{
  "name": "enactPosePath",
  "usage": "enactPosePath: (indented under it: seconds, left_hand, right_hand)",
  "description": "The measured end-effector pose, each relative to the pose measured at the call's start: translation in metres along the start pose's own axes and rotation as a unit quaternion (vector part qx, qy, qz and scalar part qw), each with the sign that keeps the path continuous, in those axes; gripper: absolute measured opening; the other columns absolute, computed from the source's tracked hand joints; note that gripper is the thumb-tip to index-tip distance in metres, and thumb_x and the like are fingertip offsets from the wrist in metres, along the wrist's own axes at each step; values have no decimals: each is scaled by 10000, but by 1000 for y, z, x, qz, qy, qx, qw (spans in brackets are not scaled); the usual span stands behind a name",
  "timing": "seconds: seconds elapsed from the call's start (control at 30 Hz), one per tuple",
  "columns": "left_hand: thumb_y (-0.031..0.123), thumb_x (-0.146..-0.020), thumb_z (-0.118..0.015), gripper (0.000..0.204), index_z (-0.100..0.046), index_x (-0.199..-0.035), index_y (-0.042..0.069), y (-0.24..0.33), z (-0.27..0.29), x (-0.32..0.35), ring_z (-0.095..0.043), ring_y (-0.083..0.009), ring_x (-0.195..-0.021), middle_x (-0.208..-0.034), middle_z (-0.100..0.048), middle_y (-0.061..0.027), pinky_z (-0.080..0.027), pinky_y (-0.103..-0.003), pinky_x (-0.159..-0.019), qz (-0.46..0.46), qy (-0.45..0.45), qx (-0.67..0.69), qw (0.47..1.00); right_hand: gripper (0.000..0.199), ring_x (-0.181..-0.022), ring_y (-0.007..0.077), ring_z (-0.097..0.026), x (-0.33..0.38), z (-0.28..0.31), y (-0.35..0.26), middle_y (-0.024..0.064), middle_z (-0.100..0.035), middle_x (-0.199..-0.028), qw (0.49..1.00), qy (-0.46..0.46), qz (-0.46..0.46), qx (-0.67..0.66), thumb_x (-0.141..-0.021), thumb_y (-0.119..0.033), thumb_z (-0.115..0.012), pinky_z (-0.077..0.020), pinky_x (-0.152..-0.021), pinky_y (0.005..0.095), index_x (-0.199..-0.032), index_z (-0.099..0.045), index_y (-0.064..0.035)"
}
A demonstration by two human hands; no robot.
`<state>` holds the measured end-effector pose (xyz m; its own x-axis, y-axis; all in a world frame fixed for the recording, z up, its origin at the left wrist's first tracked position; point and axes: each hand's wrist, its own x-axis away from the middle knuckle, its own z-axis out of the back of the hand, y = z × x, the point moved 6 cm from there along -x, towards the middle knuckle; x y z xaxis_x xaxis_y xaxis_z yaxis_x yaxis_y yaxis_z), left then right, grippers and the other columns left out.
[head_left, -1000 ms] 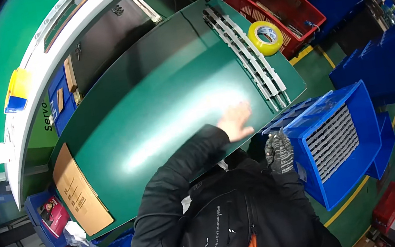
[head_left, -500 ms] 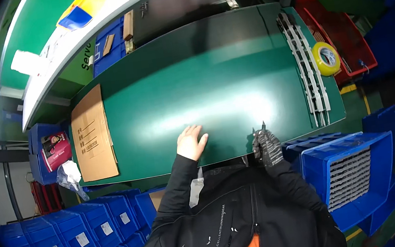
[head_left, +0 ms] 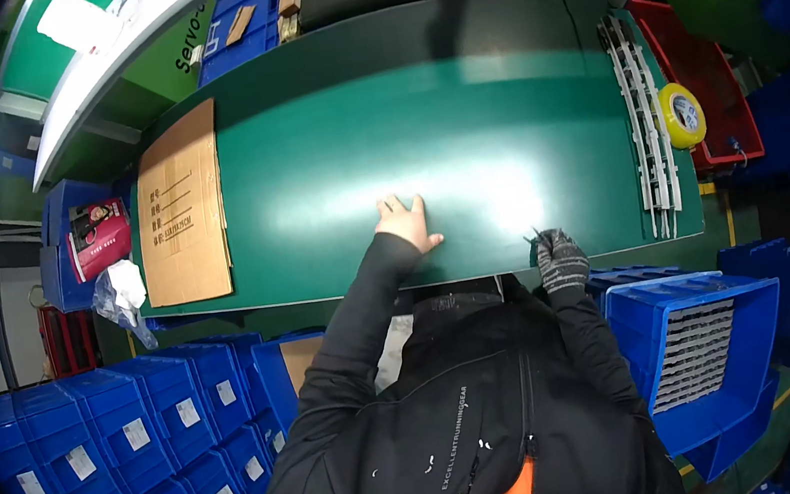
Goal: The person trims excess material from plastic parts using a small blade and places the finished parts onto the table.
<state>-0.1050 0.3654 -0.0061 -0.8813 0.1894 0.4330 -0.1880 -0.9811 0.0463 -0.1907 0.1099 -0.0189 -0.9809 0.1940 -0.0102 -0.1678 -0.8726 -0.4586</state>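
"Head view: what shows first?"
"Left hand [head_left: 404, 222] lies spread, released, on the green table [head_left: 330, 145]; the gloved right hand [head_left: 562, 261] curls at its near edge, grip unclear."
"Further out?"
"Pale strips [head_left: 647, 126] along the table's right end, beside a yellow tape roll [head_left: 673, 119]."

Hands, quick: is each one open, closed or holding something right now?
Left hand: open, palm down on the green tabletop.
Right hand: gloved, partly curled; something thin and dark shows at its tip, but whether it is held cannot be told.
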Motion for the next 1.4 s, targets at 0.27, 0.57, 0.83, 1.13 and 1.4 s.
enactPosePath:
  seconds: [0.27, 0.57, 0.83, 1.13, 1.4]
  left_hand:
    - [506, -613, -658, 928, -238, -1309, 60, 10, 3, -2, -263, -509, -1156, -1239, -225, -395, -306, -441, -948, -16, -39, -30, 999]
    - [529, -594, -659, 939, -266, -1297, 47, 2, -3, 2, -210, -523, -1171, -1234, -222, -402, -260, -448, -969, -24, -15, -11, 1000]
    - [513, -617, -655, 902, -276, -1294, 54, 1, 0, 1, -236, -505, -1170, -1246, -218, -388, -296, -429, -955, -22, -19, 5, 1000]
    - [375, -736, -583, 499, -520, -1085, 23, -6, 14, -9, -470, -362, -1039, -1073, -506, -255, -383, -379, -879, -4, 89, 107, 990]
    - [194, -770, -556, 207, -598, -889, 30, -99, 113, -86, -603, -223, -769, -835, -615, -124, -465, -300, -691, 32, 382, 377, 843]
  right_hand:
    - [197, -733, 314, -562, -2, -1, 11, 135, -584, -775, 998, -25, -47, -33, -756, -244, -548, -446, -654, 410, -838, -572, -67]
    - [206, -745, 295, -571, -1, -5, 5, 129, -595, -789, 999, -15, -20, -20, -765, -261, -538, -452, -662, 402, -841, -577, -74]
    - [211, -757, 291, -572, -4, -4, 6, 121, -597, -795, 999, -31, -28, -33, -770, -264, -531, -452, -669, 399, -852, -578, -76]
    - [206, -750, 312, -565, -5, -2, 8, 138, -589, -793, 999, -27, -24, -17, -773, -265, -532, -448, -668, 406, -833, -569, -71]
    - [187, -510, 194, -530, 5, -10, 71, 88, -575, -633, 944, -32, -221, -243, -798, -218, -560, -424, -486, 309, -802, -573, -31]
